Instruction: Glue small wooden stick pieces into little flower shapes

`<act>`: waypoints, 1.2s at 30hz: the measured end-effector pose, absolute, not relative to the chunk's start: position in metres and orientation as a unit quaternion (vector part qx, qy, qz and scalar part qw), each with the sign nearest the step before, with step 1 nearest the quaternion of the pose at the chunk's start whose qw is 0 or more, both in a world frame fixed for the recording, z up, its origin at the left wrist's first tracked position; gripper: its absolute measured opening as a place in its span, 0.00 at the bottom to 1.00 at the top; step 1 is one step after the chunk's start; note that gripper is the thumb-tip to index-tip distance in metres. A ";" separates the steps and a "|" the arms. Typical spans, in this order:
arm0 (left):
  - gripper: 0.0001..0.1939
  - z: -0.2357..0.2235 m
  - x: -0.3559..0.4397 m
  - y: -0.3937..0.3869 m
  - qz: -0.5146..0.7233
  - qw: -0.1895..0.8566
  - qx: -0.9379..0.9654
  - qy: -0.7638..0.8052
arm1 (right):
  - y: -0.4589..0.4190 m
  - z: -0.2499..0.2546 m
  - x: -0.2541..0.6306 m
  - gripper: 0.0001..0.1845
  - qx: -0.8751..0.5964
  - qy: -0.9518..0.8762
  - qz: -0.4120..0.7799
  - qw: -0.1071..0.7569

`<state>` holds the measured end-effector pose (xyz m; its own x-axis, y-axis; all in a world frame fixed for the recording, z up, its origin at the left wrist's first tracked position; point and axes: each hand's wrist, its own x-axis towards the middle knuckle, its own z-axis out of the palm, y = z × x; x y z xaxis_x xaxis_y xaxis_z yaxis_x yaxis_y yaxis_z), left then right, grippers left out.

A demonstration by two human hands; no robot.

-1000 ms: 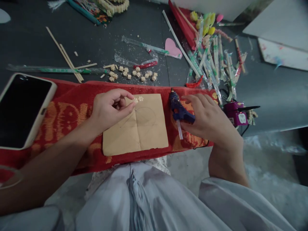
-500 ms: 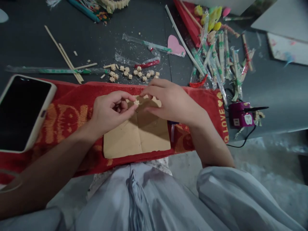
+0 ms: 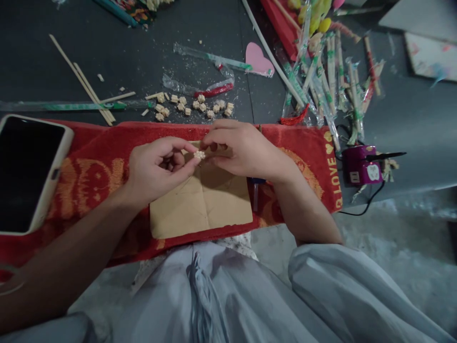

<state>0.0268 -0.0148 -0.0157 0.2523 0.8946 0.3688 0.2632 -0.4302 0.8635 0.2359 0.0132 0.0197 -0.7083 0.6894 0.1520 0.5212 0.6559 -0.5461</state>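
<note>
My left hand (image 3: 153, 166) pinches a small pale flower-shaped cluster of short stick pieces (image 3: 199, 155) between thumb and fingertips. Close at its right side is my right hand (image 3: 237, 147), fingers curved and thumb apart from the index finger; nothing shows clearly between them. Both hands are above a creased brown sheet (image 3: 185, 209) lying on a red towel (image 3: 96, 178). Beyond the towel, several similar pale clusters (image 3: 203, 106) lie loose on the dark table.
A phone (image 3: 26, 171) lies at left, near thin wooden sticks (image 3: 80, 78). Plastic-wrapped sticks (image 3: 330, 71) are heaped at right, behind a purple device with a cord (image 3: 362, 164). A pink paper heart (image 3: 257, 59) and a clear wrapper with red end (image 3: 214, 89) lie farther back.
My right fingers have come a little closer to the cluster, which stays in my left pinch. The whole view has shifted slightly.
</note>
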 end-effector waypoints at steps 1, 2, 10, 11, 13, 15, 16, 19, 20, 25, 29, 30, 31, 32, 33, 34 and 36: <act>0.07 -0.016 0.027 -0.015 0.458 0.345 0.712 0.406 | 0.014 0.020 0.236 0.06 -0.336 -0.891 0.244 0.181; 0.07 -0.016 0.027 -0.015 0.461 0.343 0.711 0.404 | 0.014 0.019 0.236 0.05 -0.333 -0.890 0.248 0.188; 0.06 -0.016 0.028 -0.015 0.460 0.344 0.708 0.411 | 0.012 0.020 0.240 0.04 -0.342 -0.879 0.242 0.226; 0.06 -0.016 0.028 -0.014 0.463 0.344 0.707 0.409 | 0.012 0.021 0.240 0.04 -0.348 -0.877 0.243 0.224; 0.05 -0.017 0.028 -0.013 0.472 0.340 0.710 0.396 | 0.010 0.022 0.240 0.04 -0.354 -0.875 0.246 0.220; 0.05 -0.018 0.028 -0.013 0.475 0.334 0.714 0.392 | 0.009 0.021 0.239 0.05 -0.354 -0.876 0.244 0.218; 0.05 -0.018 0.028 -0.013 0.473 0.331 0.714 0.396 | 0.009 0.021 0.239 0.06 -0.355 -0.877 0.241 0.217; 0.05 -0.019 0.027 -0.014 0.461 0.329 0.711 0.417 | 0.007 0.019 0.238 0.07 -0.360 -0.879 0.224 0.218; 0.05 -0.019 0.027 -0.015 0.456 0.331 0.710 0.423 | 0.007 0.019 0.238 0.07 -0.361 -0.880 0.218 0.218; 0.03 -0.019 0.025 -0.018 0.435 0.327 0.717 0.435 | 0.007 0.017 0.238 0.07 -0.351 -0.888 0.204 0.217; 0.03 -0.021 0.022 -0.017 0.429 0.304 0.727 0.441 | 0.007 0.015 0.237 0.07 -0.349 -0.891 0.184 0.225; 0.03 -0.022 0.022 -0.016 0.433 0.298 0.731 0.435 | 0.007 0.014 0.237 0.07 -0.349 -0.892 0.180 0.224; 0.03 -0.023 0.021 -0.016 0.437 0.289 0.737 0.426 | 0.007 0.014 0.237 0.07 -0.349 -0.893 0.177 0.222; 0.04 -0.024 0.021 -0.015 0.441 0.281 0.743 0.418 | 0.007 0.013 0.237 0.07 -0.350 -0.894 0.176 0.219; 0.04 -0.025 0.020 -0.014 0.442 0.276 0.749 0.409 | 0.007 0.013 0.237 0.07 -0.350 -0.894 0.176 0.216; 0.04 -0.026 0.020 -0.014 0.438 0.273 0.755 0.405 | 0.007 0.012 0.237 0.07 -0.351 -0.894 0.176 0.214; 0.04 -0.027 0.019 -0.013 0.427 0.275 0.759 0.408 | 0.006 0.011 0.236 0.07 -0.350 -0.895 0.175 0.214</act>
